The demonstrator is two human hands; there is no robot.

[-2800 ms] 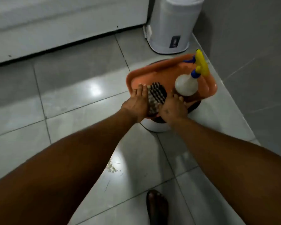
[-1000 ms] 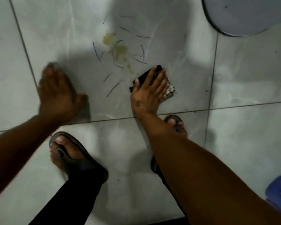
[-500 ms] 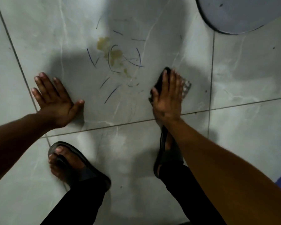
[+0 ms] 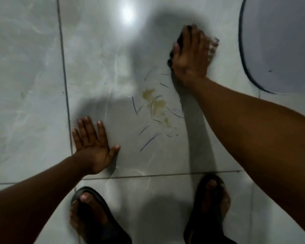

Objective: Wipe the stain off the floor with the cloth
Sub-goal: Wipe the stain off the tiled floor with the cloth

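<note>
A yellowish stain (image 4: 157,105) with blue pen-like strokes around it marks the pale floor tile. My right hand (image 4: 189,57) presses flat on a dark-and-light patterned cloth (image 4: 212,47) on the floor, beyond the stain and slightly to its right. Most of the cloth is hidden under the palm; only its edges show. My left hand (image 4: 93,147) lies flat on the tile with fingers spread, to the left of the stain and nearer to me, holding nothing.
My two feet in dark sandals (image 4: 93,219) (image 4: 209,210) stand on the tile nearest me. A round white base with a dark rim (image 4: 278,43) sits at the upper right. Grout lines (image 4: 64,85) cross the floor; a light glare (image 4: 127,14) shows at the top.
My right hand has slid the cloth away from me, from beside the stain's near right to beyond it. The left hand stays planted on the tile.
</note>
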